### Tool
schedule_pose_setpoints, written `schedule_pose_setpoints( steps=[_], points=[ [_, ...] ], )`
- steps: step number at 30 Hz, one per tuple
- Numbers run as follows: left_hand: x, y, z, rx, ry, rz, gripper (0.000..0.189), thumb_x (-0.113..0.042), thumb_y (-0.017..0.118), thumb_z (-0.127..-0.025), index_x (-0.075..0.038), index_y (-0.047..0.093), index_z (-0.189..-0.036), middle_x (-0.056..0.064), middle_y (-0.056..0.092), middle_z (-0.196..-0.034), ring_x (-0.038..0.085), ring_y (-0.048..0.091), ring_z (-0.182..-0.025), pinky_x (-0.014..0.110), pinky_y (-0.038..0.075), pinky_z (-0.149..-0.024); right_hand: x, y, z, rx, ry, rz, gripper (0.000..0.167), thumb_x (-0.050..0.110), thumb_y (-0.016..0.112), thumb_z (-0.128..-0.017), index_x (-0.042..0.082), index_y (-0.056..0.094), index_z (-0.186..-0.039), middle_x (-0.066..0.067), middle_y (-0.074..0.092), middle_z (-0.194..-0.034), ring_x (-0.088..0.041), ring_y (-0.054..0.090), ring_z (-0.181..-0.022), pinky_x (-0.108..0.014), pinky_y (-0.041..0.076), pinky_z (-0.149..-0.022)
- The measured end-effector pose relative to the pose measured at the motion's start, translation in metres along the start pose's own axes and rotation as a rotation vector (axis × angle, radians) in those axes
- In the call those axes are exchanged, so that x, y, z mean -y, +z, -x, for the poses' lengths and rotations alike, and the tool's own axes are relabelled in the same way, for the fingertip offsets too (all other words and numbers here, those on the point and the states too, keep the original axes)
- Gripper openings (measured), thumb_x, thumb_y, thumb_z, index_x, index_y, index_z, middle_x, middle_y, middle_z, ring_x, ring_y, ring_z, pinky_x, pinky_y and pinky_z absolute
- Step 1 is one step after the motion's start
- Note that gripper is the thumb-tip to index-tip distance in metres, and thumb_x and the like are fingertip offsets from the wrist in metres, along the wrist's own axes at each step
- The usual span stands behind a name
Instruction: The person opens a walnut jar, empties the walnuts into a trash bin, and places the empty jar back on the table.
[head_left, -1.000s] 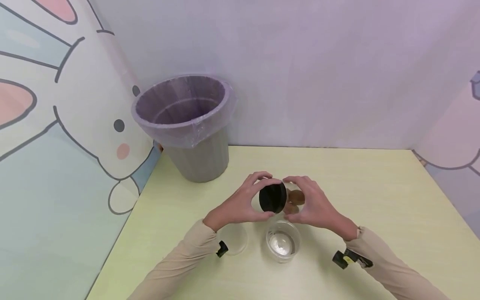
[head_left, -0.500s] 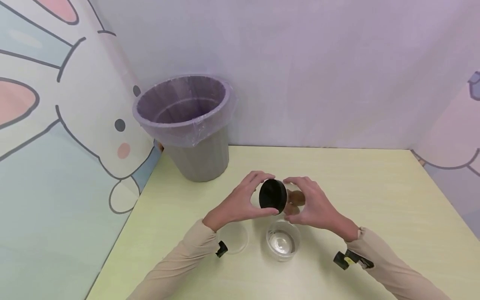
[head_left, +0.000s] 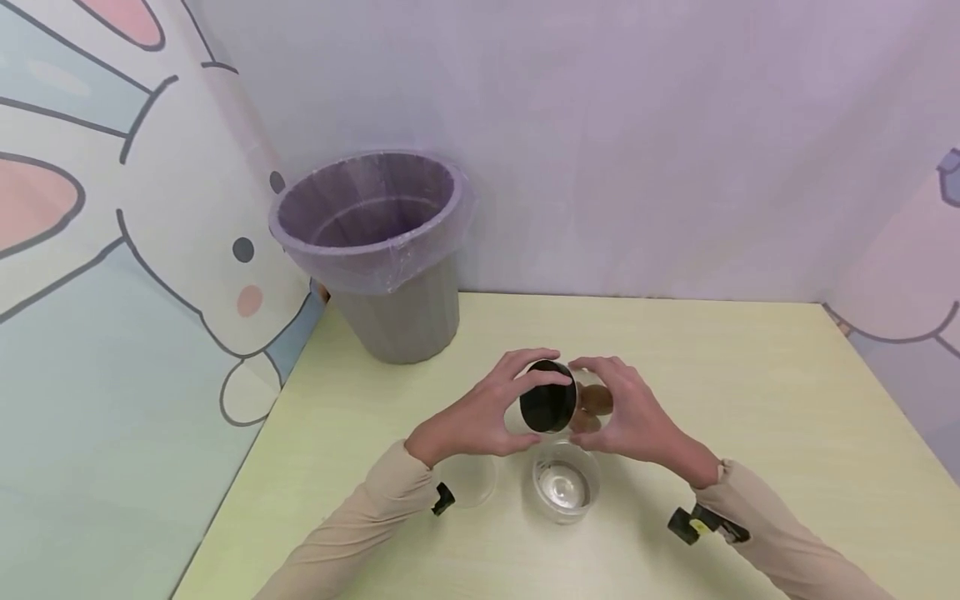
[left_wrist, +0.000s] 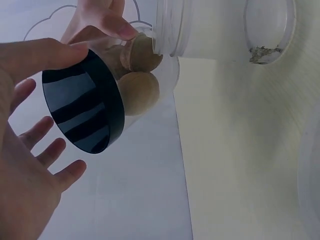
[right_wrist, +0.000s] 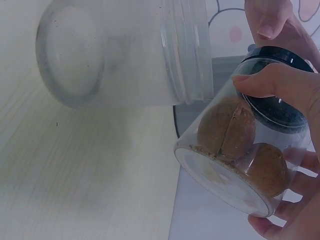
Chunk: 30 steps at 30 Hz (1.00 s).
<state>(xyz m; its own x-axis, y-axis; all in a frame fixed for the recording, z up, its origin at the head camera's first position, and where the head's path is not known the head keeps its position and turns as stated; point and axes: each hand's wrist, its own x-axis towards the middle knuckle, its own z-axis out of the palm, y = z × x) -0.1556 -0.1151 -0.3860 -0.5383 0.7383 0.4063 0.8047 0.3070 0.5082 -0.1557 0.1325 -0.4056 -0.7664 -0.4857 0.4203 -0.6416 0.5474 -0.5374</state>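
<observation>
A clear jar [right_wrist: 220,182] with a black lid [left_wrist: 75,107] is held tilted above the table. Inside it are brown, round, walnut-like things [right_wrist: 227,127]. My right hand [head_left: 637,417] grips the jar's body from the right, fingers and thumb around it. At the lid end is my left hand [head_left: 476,421]; its thumb touches the lid's rim in the left wrist view, while the other fingers are spread, apart from the lid. Below the hands an uncovered clear tub [head_left: 564,483] stands on the table, with small dark crumbs [left_wrist: 265,54] at its bottom.
A clear round disc [head_left: 476,482], perhaps a lid, lies beside the tub near my left wrist. At the back left stands a grey bin [head_left: 401,321] lined with a purplish bag. A wall with rabbit drawings [head_left: 187,217] borders the table's left side.
My left hand's fingers have shifted around the lid: the thumb has moved back to the lower edge and a finger crosses the lid's face. The right hand keeps its grip.
</observation>
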Motion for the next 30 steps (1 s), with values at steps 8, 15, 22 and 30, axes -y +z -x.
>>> schedule_pose_setpoints(
  steps=[8,15,22,30],
  points=[
    [0.0026,0.0032,0.0019,0.011,-0.044,0.026,0.072,-0.013,0.077,-0.074,-0.026,0.043,-0.136,-0.001,0.025,-0.149,0.015,0.021,-0.136,0.032,0.037,-0.101,0.0008,0.0023,0.0013,-0.007,-0.011,0.002,0.089,0.027,0.093,-0.048,0.012,0.053,-0.125,-0.007,0.057,-0.118,-0.027,0.05,-0.104,-0.05,0.035,-0.085],
    [0.003,0.0052,0.001,-0.062,-0.153,0.049,0.071,-0.036,0.078,-0.076,-0.03,0.043,-0.138,-0.002,0.036,-0.135,0.014,0.039,-0.122,0.032,0.047,-0.087,0.0011,0.0,0.0021,-0.013,-0.008,0.017,0.088,0.028,0.093,-0.047,0.011,0.053,-0.125,-0.005,0.057,-0.116,-0.025,0.05,-0.103,-0.05,0.036,-0.084],
    [0.0034,0.0079,-0.0005,-0.114,-0.259,0.077,0.073,-0.049,0.075,-0.075,-0.027,0.044,-0.138,0.003,0.048,-0.119,0.017,0.051,-0.104,0.029,0.052,-0.066,-0.0009,0.0003,0.0022,-0.006,0.004,0.006,0.088,0.027,0.093,-0.048,0.01,0.054,-0.125,-0.002,0.056,-0.115,-0.023,0.049,-0.104,-0.05,0.034,-0.086],
    [0.0019,0.0087,-0.0001,-0.118,-0.286,0.042,0.073,-0.053,0.072,-0.076,-0.029,0.043,-0.139,-0.002,0.046,-0.123,0.013,0.05,-0.108,0.029,0.051,-0.069,-0.0026,0.0009,0.0018,-0.013,-0.008,-0.001,0.089,0.025,0.094,-0.047,0.01,0.053,-0.125,-0.009,0.057,-0.115,-0.028,0.05,-0.104,-0.051,0.035,-0.084]
  ],
)
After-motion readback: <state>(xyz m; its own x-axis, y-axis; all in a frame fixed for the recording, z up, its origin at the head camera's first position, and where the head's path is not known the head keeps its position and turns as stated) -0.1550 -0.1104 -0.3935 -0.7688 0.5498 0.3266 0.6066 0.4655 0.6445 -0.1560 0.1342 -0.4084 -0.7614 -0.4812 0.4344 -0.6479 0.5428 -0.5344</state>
